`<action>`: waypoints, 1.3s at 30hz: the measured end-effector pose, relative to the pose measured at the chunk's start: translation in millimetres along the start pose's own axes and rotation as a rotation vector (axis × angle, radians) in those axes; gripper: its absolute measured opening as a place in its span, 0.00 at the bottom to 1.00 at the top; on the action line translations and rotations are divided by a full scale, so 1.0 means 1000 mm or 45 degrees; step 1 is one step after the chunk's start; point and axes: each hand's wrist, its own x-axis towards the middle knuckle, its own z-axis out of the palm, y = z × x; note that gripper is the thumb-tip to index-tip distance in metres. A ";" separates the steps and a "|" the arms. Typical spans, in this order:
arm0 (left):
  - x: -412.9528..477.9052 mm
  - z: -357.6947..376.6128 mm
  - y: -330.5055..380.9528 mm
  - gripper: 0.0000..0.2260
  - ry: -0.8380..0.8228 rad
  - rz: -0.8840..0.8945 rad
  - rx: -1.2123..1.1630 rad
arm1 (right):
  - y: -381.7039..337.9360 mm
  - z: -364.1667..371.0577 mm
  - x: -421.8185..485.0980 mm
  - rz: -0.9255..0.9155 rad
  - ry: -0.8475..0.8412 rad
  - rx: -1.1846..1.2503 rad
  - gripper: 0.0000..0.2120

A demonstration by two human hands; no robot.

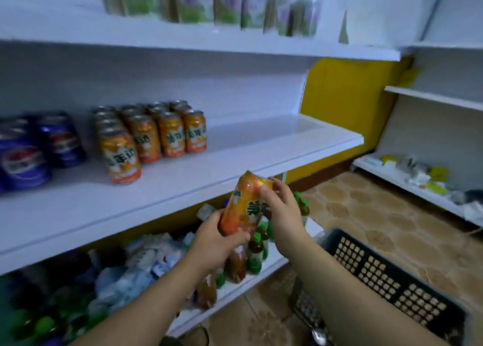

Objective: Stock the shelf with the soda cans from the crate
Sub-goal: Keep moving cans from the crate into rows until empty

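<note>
An orange soda can (pixel 241 204) is held tilted in front of the middle shelf's (pixel 261 149) front edge. My left hand (pixel 219 241) grips its lower end and my right hand (pixel 281 209) grips its upper end. On the middle shelf stand several orange cans (pixel 149 136) in rows, with blue cans (pixel 34 149) to their left. The shelf's right half is bare. The dark plastic crate (pixel 386 275) sits on the floor at lower right, under my right forearm; its inside is hidden.
The bottom shelf (pixel 264 267) holds bottles with green caps (pixel 257 251) and packed water bottles (pixel 146 262). Blurred packs (pixel 209 3) line the top shelf. A second white rack (pixel 418 183) with small items stands at the right. The floor (pixel 379 209) is tiled.
</note>
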 end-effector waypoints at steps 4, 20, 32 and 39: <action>-0.029 -0.058 0.028 0.11 -0.078 -0.090 -0.294 | -0.036 0.058 -0.007 0.039 -0.272 0.031 0.18; -0.080 -0.253 0.015 0.25 0.357 -0.191 0.621 | -0.045 0.257 -0.024 -0.214 -0.639 -0.383 0.27; -0.019 -0.255 -0.002 0.36 0.178 -0.423 1.557 | -0.026 0.251 0.033 -0.307 -0.559 -0.521 0.36; 0.009 -0.237 -0.009 0.38 0.295 -0.430 1.570 | -0.013 0.219 0.068 -0.498 -0.354 -0.641 0.30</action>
